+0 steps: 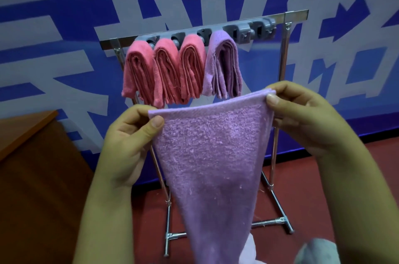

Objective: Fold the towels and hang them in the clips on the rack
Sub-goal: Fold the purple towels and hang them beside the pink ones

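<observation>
Your left hand (127, 134) and right hand (302, 112) each pinch a top corner of the lilac terry towel (211, 155), held up before the chrome rack (282, 58). Loosen either pinch and the layers slide apart, spoiling your fold before those empty grey clips (244, 32).

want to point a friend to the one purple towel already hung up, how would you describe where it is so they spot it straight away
Look at the metal rack standing before the blue and white wall, with a grey clip bar along its top. Four folded towels hang there side by side. The hung purple towel is the rightmost, next to three pink towels and just left of the bare clips.
</observation>
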A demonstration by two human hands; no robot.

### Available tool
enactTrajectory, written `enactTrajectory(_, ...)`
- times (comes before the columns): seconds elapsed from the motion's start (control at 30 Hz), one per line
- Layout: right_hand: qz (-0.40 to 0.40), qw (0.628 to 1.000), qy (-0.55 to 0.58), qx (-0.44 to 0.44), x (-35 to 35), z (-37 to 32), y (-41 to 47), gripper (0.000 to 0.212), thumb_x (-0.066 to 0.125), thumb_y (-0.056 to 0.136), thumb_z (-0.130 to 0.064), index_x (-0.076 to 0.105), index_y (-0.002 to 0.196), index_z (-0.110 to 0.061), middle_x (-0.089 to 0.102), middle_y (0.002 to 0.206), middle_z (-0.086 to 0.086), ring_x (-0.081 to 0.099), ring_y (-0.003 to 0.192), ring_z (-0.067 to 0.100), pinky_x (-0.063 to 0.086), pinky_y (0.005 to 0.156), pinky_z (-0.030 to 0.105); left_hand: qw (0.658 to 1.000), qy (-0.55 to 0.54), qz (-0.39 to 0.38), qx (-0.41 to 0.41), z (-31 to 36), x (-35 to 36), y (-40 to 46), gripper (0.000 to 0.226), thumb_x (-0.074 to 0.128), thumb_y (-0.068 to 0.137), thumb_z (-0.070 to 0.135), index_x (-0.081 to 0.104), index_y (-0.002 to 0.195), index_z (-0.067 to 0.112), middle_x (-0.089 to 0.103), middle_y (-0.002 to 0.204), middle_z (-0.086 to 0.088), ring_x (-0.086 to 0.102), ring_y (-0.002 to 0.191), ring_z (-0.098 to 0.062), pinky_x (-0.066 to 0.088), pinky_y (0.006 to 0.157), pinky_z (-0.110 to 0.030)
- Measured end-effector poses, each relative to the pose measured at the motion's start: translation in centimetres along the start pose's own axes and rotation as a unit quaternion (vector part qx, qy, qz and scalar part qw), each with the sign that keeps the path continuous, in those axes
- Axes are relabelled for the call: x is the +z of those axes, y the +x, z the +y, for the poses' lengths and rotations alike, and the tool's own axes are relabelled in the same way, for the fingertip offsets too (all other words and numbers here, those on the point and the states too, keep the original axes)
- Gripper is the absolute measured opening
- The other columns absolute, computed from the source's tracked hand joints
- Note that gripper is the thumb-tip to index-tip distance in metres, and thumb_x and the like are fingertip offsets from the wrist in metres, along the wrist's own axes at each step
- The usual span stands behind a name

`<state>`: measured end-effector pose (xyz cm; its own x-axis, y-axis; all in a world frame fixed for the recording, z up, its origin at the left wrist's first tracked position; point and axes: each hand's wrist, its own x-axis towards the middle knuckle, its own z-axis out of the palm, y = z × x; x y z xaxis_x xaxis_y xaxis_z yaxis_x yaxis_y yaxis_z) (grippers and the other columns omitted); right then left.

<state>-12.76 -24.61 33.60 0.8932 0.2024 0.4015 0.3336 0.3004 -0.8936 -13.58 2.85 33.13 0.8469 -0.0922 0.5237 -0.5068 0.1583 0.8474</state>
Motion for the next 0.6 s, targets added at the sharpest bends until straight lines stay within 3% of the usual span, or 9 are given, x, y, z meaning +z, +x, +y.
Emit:
enactTrajectory(0.13,0.058,0.989,0.020,0.137,0.0,2.2,2.1,0.004,0.066,0.074,-0.021,0.062,0.074,-0.019,0.062,0.064,-0.008,0.057,0.058,0.004,0.047,0.056,0.017,0.985,-0.042,0.074,-0.150,-2.6,-0.6,1.9,0.001,0.066,0.070,0.016,0.066,0.069,0.016,0.064,0.063,0.001,0.058,0.057,-0.009,0.049,0.054,-0.018)
enactTrajectory(0.2,0.130,0.967,0.055,0.210,0.8,4.3,3.3,0.012,0.059,0.086,-0.013,0.058,0.075,-0.018,0.058,0.054,-0.008,0.053,0.048,0.003,0.043,0.046,0.014,0.963,-0.046,0.124,-0.235,-4.3,-0.5,2.7,0.011,0.060,0.081,0.006,0.059,0.071,0.010,0.057,0.059,-0.005,0.050,0.055,-0.014,0.044,0.052,-0.020)
enactTrajectory(0.27,0.187,0.951,0.086,0.230,1.7,5.8,3.8,0.014,0.058,0.090,-0.013,0.058,0.076,-0.017,0.059,0.050,-0.009,0.053,0.043,0.002,0.044,0.046,0.015,0.946,-0.048,0.173,-0.270,-5.7,0.2,2.9,0.022,0.052,0.089,0.001,0.051,0.068,0.009,0.049,0.046,-0.002,0.042,0.045,-0.012,0.039,0.043,-0.015)
enactTrajectory(0.37,0.216,0.956,0.044,0.192,3.2,6.7,3.5,0.012,0.062,0.087,-0.014,0.060,0.076,-0.017,0.066,0.069,-0.005,0.060,0.063,0.008,0.049,0.057,0.021,0.947,-0.033,0.195,-0.254,-5.8,2.2,2.0,0.020,0.051,0.091,0.000,0.049,0.073,0.008,0.057,0.048,-0.001,0.052,0.038,-0.006,0.047,0.043,-0.018)
enactTrajectory(0.43,0.214,0.966,0.003,0.143,4.3,6.9,3.1,0.015,0.065,0.086,-0.012,0.060,0.072,-0.017,0.063,0.072,-0.002,0.058,0.069,0.010,0.050,0.056,0.020,0.955,-0.018,0.179,-0.236,-5.3,3.6,1.4,0.021,0.055,0.090,0.000,0.048,0.073,0.011,0.058,0.062,-0.006,0.056,0.046,-0.008,0.054,0.050,-0.023)
enactTrajectory(0.6,0.172,0.978,-0.108,0.048,6.3,6.3,1.8,0.013,0.072,0.079,-0.011,0.068,0.069,-0.018,0.072,0.077,0.009,0.063,0.075,0.015,0.054,0.075,0.034,0.973,0.050,0.140,-0.174,-3.7,6.1,0.3,0.016,0.060,0.087,0.001,0.051,0.076,0.008,0.060,0.076,-0.017,0.061,0.074,-0.025,0.057,0.076,-0.044)
